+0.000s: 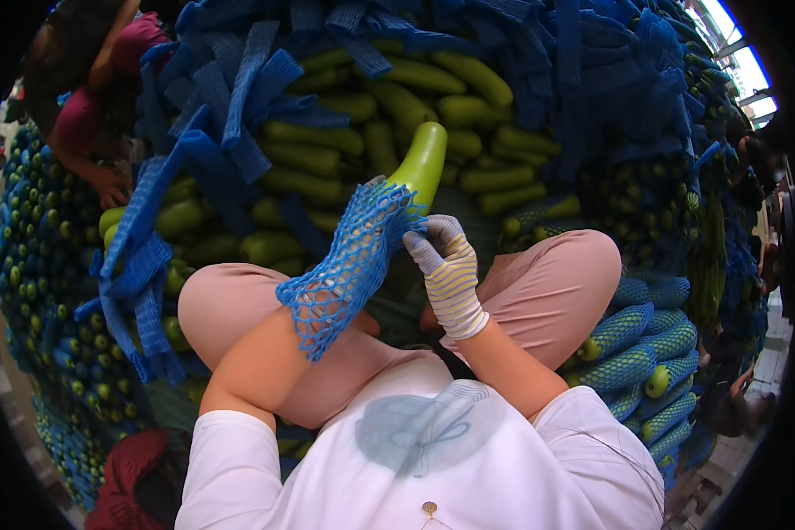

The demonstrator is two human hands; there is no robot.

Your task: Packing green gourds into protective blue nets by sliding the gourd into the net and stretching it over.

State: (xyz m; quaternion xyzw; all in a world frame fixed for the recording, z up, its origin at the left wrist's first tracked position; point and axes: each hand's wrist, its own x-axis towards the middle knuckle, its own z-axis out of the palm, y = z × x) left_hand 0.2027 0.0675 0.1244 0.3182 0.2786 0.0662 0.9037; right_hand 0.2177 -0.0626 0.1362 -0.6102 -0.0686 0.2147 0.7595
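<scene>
A long, smooth, light green gourd (424, 163) points up and away in front of my lap. A blue foam net sleeve (349, 256) is drawn over my left forearm and hand and reaches onto the gourd's lower end. My left hand (369, 196) is closed round that end inside the mesh, its fingers mostly hidden by the netting. My right hand (446, 265), in a striped knitted glove, pinches the sleeve's edge beside the gourd.
Bare green gourds (309, 159) lie heaped ahead, with flat blue net sleeves (247, 97) piled around them. Netted gourds (632, 353) are stacked by my right knee. A tall stack of netted gourds (53, 283) stands at left. Another person's hand (110, 185) is at the upper left.
</scene>
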